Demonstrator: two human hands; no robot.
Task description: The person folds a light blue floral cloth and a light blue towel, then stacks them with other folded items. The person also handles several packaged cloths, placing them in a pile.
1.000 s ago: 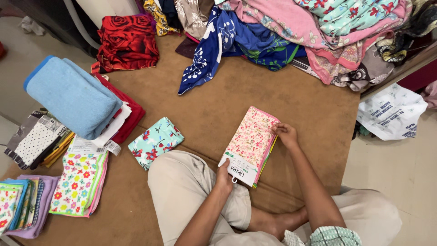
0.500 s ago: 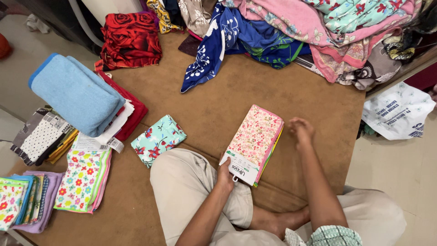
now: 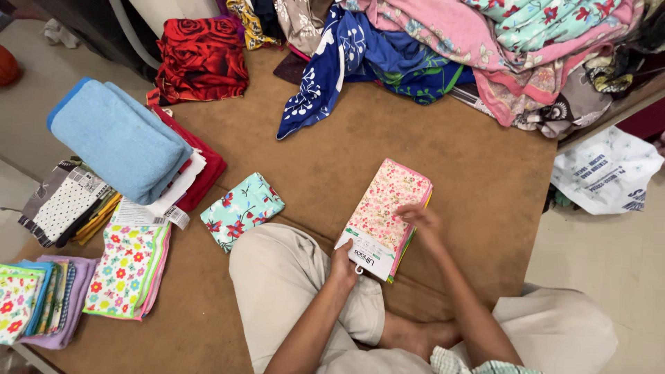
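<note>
1. Near the front edge of the brown mat, just ahead of the person's bent knee, lies the pink floral cloth pack; its white card label faces the person and its coloured cloth edges show along its right side
2. Left hand: closed on the label end of the pink floral cloth pack, fingers curled under the card
3. Right hand: fingers half curled, resting on the right edge of the pack about midway along; whether it pinches a layer cannot be told
4. Left of the pack, apart from it: a folded teal floral cloth flat on the mat
5. Farther left of the pack: a rolled light-blue towel on top of a folded red cloth
6. Left of the pack and nearer the mat's front corner: a flowered white cloth stack, with a second stack on a lilac cloth beyond it
7. Beyond the pack, at the far edge of the mat: a red rose-print cloth, a dark blue printed cloth and a heap of pink floral fabric
8. Right of the pack, off the mat on the floor: a white printed bag
</note>
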